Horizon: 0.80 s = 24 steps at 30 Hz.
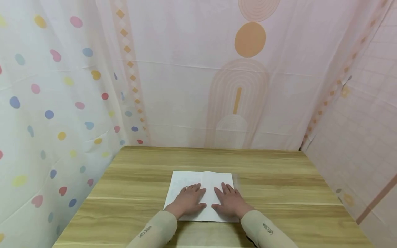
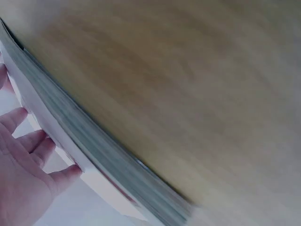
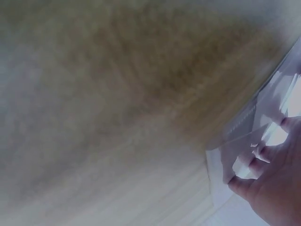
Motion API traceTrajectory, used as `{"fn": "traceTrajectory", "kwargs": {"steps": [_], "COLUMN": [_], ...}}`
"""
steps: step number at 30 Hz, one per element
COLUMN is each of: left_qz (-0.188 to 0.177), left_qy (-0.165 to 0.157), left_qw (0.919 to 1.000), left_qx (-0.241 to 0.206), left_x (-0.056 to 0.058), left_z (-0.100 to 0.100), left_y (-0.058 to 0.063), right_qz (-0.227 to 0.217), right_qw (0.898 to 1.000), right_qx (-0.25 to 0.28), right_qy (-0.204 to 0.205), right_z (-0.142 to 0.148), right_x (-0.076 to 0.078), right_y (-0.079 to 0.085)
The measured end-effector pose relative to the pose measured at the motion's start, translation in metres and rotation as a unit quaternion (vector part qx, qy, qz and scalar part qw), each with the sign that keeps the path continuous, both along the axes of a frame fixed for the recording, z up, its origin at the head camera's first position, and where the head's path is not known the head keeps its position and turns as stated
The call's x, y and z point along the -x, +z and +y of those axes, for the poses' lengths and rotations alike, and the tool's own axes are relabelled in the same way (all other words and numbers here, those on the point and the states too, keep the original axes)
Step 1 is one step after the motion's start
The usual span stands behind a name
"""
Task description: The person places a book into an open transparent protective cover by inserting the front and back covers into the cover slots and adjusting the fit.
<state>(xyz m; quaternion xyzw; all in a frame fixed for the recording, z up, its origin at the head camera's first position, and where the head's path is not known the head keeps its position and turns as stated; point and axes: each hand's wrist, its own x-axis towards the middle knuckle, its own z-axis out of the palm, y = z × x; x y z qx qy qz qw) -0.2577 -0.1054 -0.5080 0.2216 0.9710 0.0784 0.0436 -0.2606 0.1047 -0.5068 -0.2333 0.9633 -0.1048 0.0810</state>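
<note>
An open book (image 1: 185, 178) with white pages lies on the wooden table, its fold running away from me. My left hand (image 1: 190, 200) rests on the left page, fingers spread. On the right page lies my right hand (image 1: 230, 203), also with fingers apart, and the two thumbs point toward the fold. In the left wrist view a thick stack of page edges (image 2: 89, 134) shows beside the fingertips. Through the right wrist view, the fingertips touch a page (image 3: 215, 172) near its corner. What is printed on the pages cannot be read.
The wooden table (image 1: 136, 179) spreads around the book on all sides. A pale curtain (image 1: 180, 103) hangs behind its far edge, a dotted curtain (image 1: 68, 117) at the left, and another pale one (image 1: 366, 137) at the right.
</note>
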Motion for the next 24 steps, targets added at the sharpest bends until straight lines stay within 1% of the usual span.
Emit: {"fn": "traceTrajectory", "kwargs": {"steps": [3, 5, 9, 11, 16, 19, 22, 24], "left_qz": [-0.003, -0.005, -0.019, -0.026, -0.044, -0.049, -0.049, -0.052], "left_qy": [0.017, 0.034, 0.068, 0.078, 0.088, 0.099, 0.105, 0.108], "left_qw": [0.9997, 0.9990, 0.9966, 0.9958, 0.9948, 0.9938, 0.9931, 0.9927], "left_qx": [-0.017, -0.028, -0.043, -0.042, -0.026, -0.018, -0.015, -0.013], "left_x": [0.000, 0.000, 0.001, 0.002, 0.002, 0.002, 0.001, 0.000], "left_z": [-0.006, -0.010, -0.018, -0.019, -0.014, -0.011, -0.009, -0.008], "left_y": [-0.002, -0.001, 0.000, 0.000, 0.000, 0.000, 0.002, 0.003], "right_qz": [0.001, -0.003, -0.007, 0.005, 0.047, 0.062, 0.072, 0.080], "right_qw": [1.000, 1.000, 1.000, 0.999, 0.995, 0.991, 0.986, 0.980], "right_qx": [-0.001, 0.001, 0.021, 0.038, 0.091, 0.119, 0.138, 0.148], "right_qy": [-0.001, -0.002, -0.006, 0.000, 0.016, -0.007, -0.063, -0.106], "right_z": [0.000, 0.000, 0.001, 0.003, 0.009, 0.013, 0.018, 0.021], "right_x": [-0.001, -0.002, -0.002, 0.000, 0.004, 0.006, 0.008, 0.010], "right_y": [0.000, 0.002, 0.002, 0.002, 0.000, 0.002, 0.004, 0.005]}}
